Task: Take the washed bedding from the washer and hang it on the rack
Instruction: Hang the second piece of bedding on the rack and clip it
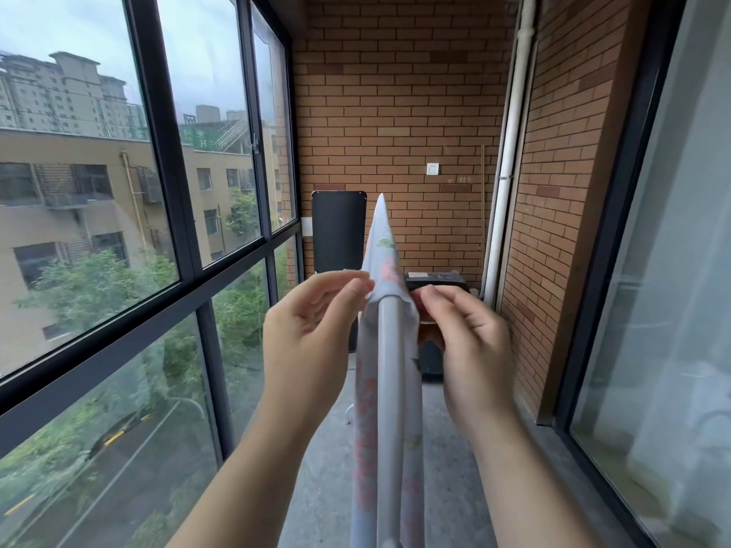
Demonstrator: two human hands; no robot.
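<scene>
A pale bedding sheet (383,247) with pink and green flower print hangs over the grey rack bar (391,389), which runs away from me down the middle of the view. The cloth drapes down both sides of the bar. My left hand (308,330) pinches the sheet's near edge on the left side of the bar. My right hand (466,334) pinches the edge on the right side. The washer is out of view.
I stand on a narrow balcony with a concrete floor (443,468). Tall windows (190,215) line the left, a brick wall (395,112) closes the far end, glass doors (656,310) run on the right. A dark upright board (338,231) and a black box (435,280) stand at the far end.
</scene>
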